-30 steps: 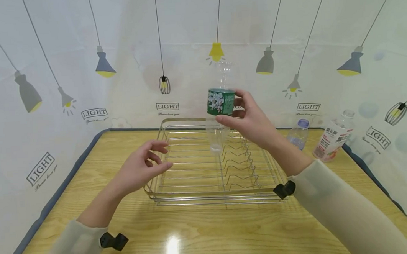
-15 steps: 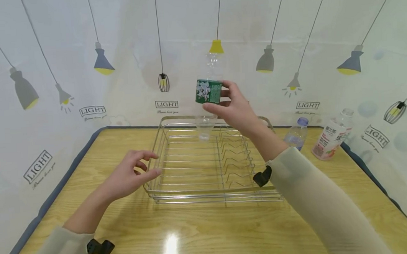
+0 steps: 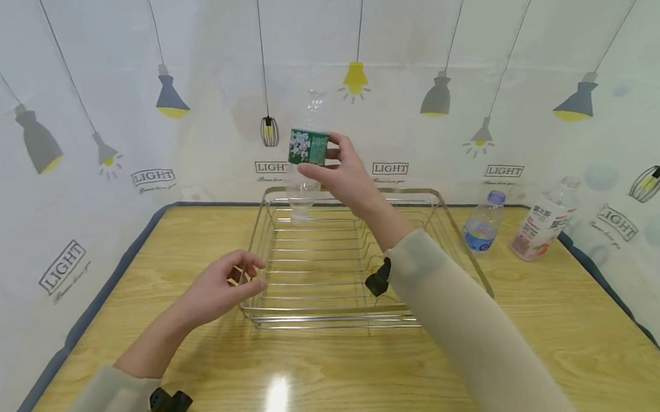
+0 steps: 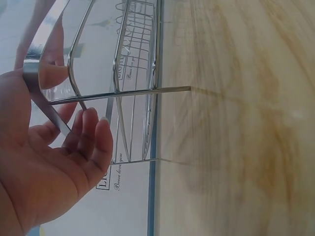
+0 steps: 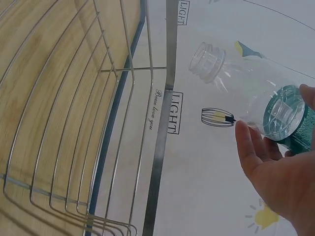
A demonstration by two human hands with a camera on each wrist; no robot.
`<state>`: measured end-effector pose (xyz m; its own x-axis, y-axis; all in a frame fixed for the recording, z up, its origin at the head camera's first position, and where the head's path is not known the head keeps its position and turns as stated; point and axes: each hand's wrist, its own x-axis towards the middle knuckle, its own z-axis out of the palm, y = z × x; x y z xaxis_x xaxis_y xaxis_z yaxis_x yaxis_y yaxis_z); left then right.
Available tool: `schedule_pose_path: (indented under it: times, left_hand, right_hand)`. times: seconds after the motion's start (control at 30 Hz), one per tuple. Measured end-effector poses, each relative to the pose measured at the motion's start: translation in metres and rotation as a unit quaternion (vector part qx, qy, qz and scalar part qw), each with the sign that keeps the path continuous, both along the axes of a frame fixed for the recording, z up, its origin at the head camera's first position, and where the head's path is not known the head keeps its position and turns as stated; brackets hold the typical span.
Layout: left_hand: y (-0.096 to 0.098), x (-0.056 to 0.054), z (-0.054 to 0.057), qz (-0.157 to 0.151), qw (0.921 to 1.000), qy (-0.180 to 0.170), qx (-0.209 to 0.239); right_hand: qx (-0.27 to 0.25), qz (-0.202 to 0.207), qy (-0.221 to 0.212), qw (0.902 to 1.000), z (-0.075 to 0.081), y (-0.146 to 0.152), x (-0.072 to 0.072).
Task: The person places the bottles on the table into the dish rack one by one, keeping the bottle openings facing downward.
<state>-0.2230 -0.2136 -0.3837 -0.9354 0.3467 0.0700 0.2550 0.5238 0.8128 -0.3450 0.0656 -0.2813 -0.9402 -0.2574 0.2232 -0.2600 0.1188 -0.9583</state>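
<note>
My right hand (image 3: 348,175) holds a clear bottle (image 3: 308,147) upside down above the wire rack (image 3: 324,317), and my left hand (image 3: 219,288), loosely bent, is by that rack.

A hand could pass along the left edge of the bench (image 3: 137,272), beyond the left hand (image 3: 219,289) at the front left corner of the wire rack (image 3: 313,311). The rack fills the middle; the right arm (image 3: 458,305) bars the way over its right half, and a green-labelled bottle (image 3: 307,147) hangs above its rear. Near the back right corner, a purple-topped bottle (image 3: 483,228) and a white-labelled bottle (image 3: 543,227) leave a narrow gap beside the rack.
</note>
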Motion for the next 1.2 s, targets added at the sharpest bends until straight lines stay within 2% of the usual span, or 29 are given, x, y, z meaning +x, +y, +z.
schedule_pose_path:
  times: [0.2,0.37,0.5,0.83,1.0,1.2]
  left_hand:
    - [-0.001,-0.002,-0.004,-0.004,0.9998,0.001,0.02]
    - [0.0,-0.002,-0.004,-0.007,0.9997,0.0,0.022]
    - [0.0,-0.002,-0.002,-0.01,0.9997,-0.004,0.02]
    - [0.0,-0.003,-0.001,-0.014,0.9997,-0.016,0.016]
    - [0.0,-0.003,-0.001,-0.012,0.9996,-0.019,0.015]
    - [0.0,-0.002,0.0,-0.009,0.9997,-0.02,0.014]
  right_hand:
    - [-0.012,-0.006,-0.013,0.9998,-0.011,-0.019,-0.014]
    - [-0.03,-0.017,-0.026,0.999,-0.017,-0.031,-0.024]
    - [-0.039,-0.015,-0.039,0.9984,-0.029,-0.04,-0.031]
    - [0.047,0.011,-0.061,0.9969,-0.059,-0.05,-0.034]
    - [0.088,0.023,-0.067,0.9936,-0.064,-0.051,-0.032]
    - [0.09,0.028,-0.07,0.9931,-0.065,-0.05,-0.03]
